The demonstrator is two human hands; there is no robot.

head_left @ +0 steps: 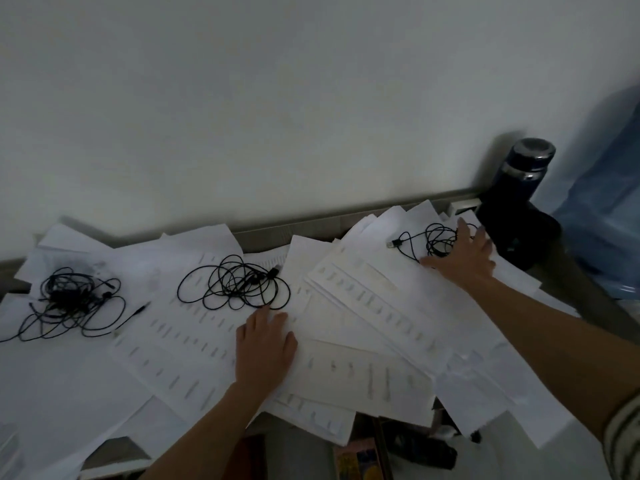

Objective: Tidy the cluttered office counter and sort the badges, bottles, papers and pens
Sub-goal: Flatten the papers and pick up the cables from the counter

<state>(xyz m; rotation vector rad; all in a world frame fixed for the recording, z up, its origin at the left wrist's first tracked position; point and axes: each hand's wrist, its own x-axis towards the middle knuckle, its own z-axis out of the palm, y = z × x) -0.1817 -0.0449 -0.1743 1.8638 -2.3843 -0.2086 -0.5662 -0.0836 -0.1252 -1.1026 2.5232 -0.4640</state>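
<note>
Two flat hands, gripping nothing: left hand (265, 344) presses the scattered papers (363, 306) just below the middle cable (235, 285); right hand (464, 254) lies on papers, fingers touching the right cable (433, 240). Dark bottle (519, 188) stands just beyond it. Third cable (72, 303) far left.

A single wide-angle camera, worn on the person's head, looks forward and down over a counter (266, 232) strewn with papers (363, 306). It is near enough that both forearms enter from the bottom edge. The left hand (265, 351) lies just below the middle of the frame, and the right hand (465, 252) reaches out toward the right. The view faces a pale wall (277, 98), which fills the upper half. The frame sits tilted, so the counter's back edge climbs from left to right. At the far right a dark bottle (516, 188) leans inward. The counter's near edge shows at the bottom, in dim light.
</note>
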